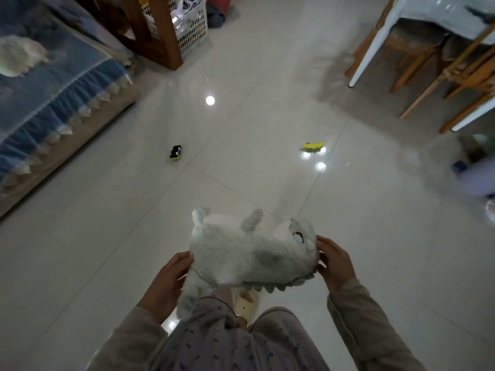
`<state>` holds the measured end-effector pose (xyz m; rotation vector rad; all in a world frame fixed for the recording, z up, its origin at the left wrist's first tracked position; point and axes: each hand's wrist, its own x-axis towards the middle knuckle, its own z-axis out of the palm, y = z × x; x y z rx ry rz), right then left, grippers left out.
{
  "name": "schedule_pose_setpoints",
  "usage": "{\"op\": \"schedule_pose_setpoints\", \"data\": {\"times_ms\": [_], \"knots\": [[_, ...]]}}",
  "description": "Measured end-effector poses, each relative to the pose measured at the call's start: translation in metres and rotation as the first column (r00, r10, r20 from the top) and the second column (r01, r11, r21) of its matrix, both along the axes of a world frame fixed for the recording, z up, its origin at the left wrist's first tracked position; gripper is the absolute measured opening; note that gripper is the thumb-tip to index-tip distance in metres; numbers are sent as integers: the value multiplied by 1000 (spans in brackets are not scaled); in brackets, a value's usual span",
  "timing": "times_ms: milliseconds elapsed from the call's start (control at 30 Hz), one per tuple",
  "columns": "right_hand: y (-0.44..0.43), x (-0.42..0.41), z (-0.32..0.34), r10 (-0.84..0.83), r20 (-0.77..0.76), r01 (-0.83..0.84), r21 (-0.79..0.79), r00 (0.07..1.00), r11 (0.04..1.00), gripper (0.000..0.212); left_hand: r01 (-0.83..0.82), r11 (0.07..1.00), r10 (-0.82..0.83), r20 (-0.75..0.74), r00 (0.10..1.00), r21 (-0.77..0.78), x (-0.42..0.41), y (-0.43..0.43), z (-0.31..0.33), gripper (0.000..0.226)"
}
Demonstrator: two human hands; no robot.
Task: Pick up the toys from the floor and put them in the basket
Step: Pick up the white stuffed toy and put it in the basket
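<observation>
A pale grey plush dinosaur [246, 250] hangs belly-up above the floor in front of me. My left hand [167, 282] grips its rear end near the tail, and my right hand [334, 262] holds its head. A small black and yellow toy [176, 152] lies on the tiles ahead to the left. A yellow and green toy [312, 147] lies ahead to the right. A white lattice basket [192, 25] with things inside stands at the far end, partly behind a wooden post.
A sofa with a blue cover [51, 103] runs along the left. Wooden furniture legs [163, 30] stand by the basket. Chairs and a white table leg [375, 41] fill the top right. Blurred objects [476, 178] sit at the right edge. Glossy floor tiles [107, 236] lie between.
</observation>
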<state>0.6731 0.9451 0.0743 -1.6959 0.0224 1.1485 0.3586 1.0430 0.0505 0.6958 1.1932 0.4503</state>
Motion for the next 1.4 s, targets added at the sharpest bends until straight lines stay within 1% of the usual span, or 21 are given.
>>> {"op": "schedule_pose_setpoints", "data": {"times_ms": [100,133,200,300,467,600,733,867,933,1067,1233,1300,1400], "knots": [[40,20,-2,28,-9,-28,-11,1000,1000,17,-5,1000,5,19,1000,-13,16,36,-9,23],[54,26,-3,30,-10,-30,-21,999,999,17,2,1000,-2,12,1000,-11,21,50,-13,22],[82,37,-8,26,-12,-26,-34,1000,999,17,11,1000,-11,-13,1000,18,33,82,-22,19],[128,54,-14,11,-22,-12,-30,1000,999,17,40,998,-39,-26,999,56,53,139,-32,22],[210,79,-10,-53,-37,52,-19,998,998,17,82,996,-81,-8,997,36,92,254,-25,24],[274,102,-4,-114,-54,114,3,992,993,17,146,988,-145,-14,989,58,127,341,-14,22],[326,129,4,-187,-52,187,0,981,982,17,219,972,-215,-53,975,82,170,410,-5,23],[376,168,3,-210,-46,211,-3,977,978,16,257,964,-253,-60,966,73,211,466,-6,24],[404,192,-1,-208,-44,208,-2,977,978,16,242,969,-240,-31,970,45,231,491,-12,24],[471,246,-10,-160,-30,161,11,987,987,18,165,986,-164,20,986,-18,274,536,-24,19],[565,315,-7,-55,-12,55,6,998,998,17,51,998,-52,-20,998,-29,328,589,-20,19],[604,341,-2,12,-14,-12,16,1000,1000,18,-9,1000,8,-37,999,-14,349,612,-16,23],[659,367,6,115,-9,-115,10,993,993,21,-111,993,113,-70,991,30,372,645,-8,23]]}}
